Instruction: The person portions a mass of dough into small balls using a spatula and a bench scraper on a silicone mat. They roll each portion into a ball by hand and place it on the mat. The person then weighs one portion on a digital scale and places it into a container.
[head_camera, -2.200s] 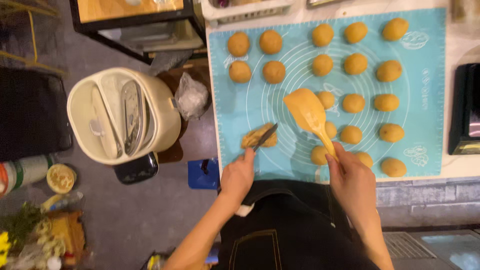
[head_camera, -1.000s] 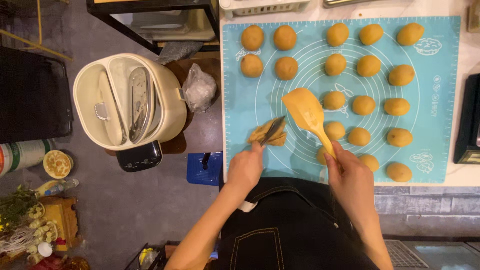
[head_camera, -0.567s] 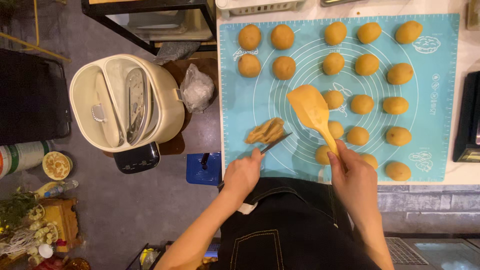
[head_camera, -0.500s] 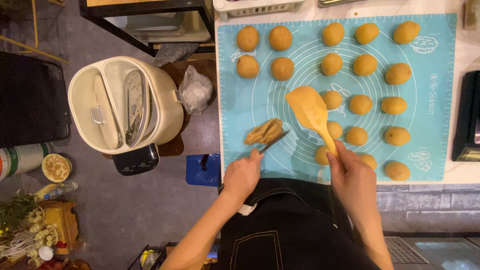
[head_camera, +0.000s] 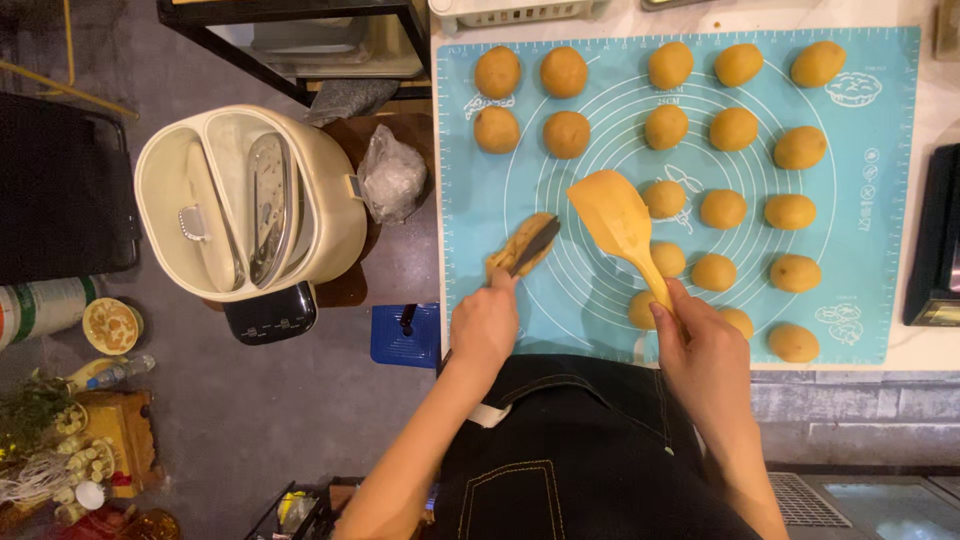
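Head view shows my left hand closed on a dark knife, its blade lying on the dough piece. My right hand grips a yellow spatula just beside it, over the blue mat. I judge I am cutting; next I need a steady downward press.

Both forearms extend forward from the torso, bare to the elbow. The left hand is closed in a grip, knuckles up, index finger extended forward along what it holds. The right hand is closed likewise, thumb on top, wrist straight. The hands are well apart.
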